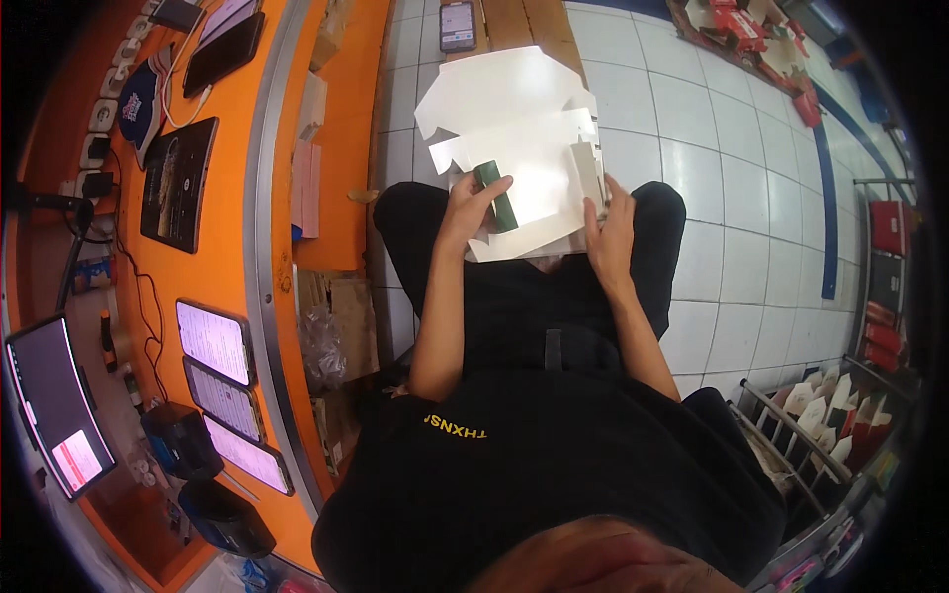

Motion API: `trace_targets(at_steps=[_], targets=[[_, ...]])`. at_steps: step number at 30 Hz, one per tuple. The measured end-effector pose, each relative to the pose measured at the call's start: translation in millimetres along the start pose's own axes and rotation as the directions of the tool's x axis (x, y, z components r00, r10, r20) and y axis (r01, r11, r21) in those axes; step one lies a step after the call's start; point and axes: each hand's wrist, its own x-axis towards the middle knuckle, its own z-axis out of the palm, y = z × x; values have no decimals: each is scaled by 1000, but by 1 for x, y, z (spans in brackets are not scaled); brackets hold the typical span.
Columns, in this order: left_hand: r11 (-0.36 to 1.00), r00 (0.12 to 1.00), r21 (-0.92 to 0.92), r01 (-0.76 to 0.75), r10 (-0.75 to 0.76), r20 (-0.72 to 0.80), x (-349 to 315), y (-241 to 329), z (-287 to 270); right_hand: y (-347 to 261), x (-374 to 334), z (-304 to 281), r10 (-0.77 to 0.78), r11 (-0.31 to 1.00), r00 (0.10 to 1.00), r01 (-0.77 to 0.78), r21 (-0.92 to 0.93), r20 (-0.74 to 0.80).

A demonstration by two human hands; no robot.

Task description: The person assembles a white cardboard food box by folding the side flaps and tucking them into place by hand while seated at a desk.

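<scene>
The nearest thing is the black shirt [563, 445] of the person, who sits with black trousers and knees apart. Above the lap, between the knees, there is a white cardboard carton [534, 119], opened out, with its wide flap pointing away from the body. The left hand [467, 210] pinches a narrow green piece [497, 198] at the left side of the carton, with the thumb lying over it. The right hand [613, 235] is at the opposite side; its thumb and fingers are closed around the upright side flap [589, 173] of the carton.

On the left is an orange worktop [237, 148], which carries three lit phones [213, 343] in a row, and farther along it a dark tablet [178, 186] and a cap [143, 104]. On the right, a metal rack [781, 420] holds folded boxes [816, 410]. White tiles [692, 257] cover the floor. Beyond the carton, one phone [457, 27] lies on wooden slats [514, 25]. Red packages [736, 25] are piled at the far right.
</scene>
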Motion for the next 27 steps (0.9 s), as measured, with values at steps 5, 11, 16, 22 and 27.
trace_targets(at_steps=[5,11,16,22,27], targets=[[991,989,-128,40,-58,-139,-1,-2,24,-37,-8,-11,-529,835,803,551,-4,274],[950,989,-310,17,-61,-132,-11,2,46,-47,-18,14,-267,948,958,242,205,102],[993,992,-97,-62,50,-117,-11,-10,58,-40,-19,24,-120,981,988,102,164,101],[985,995,-164,59,-71,-70,-4,-22,42,-38,-13,21,-53,986,979,20,168,199],[964,958,-264,-23,-54,-282,12,-15,4,-32,-17,27,182,930,857,-309,198,482]])
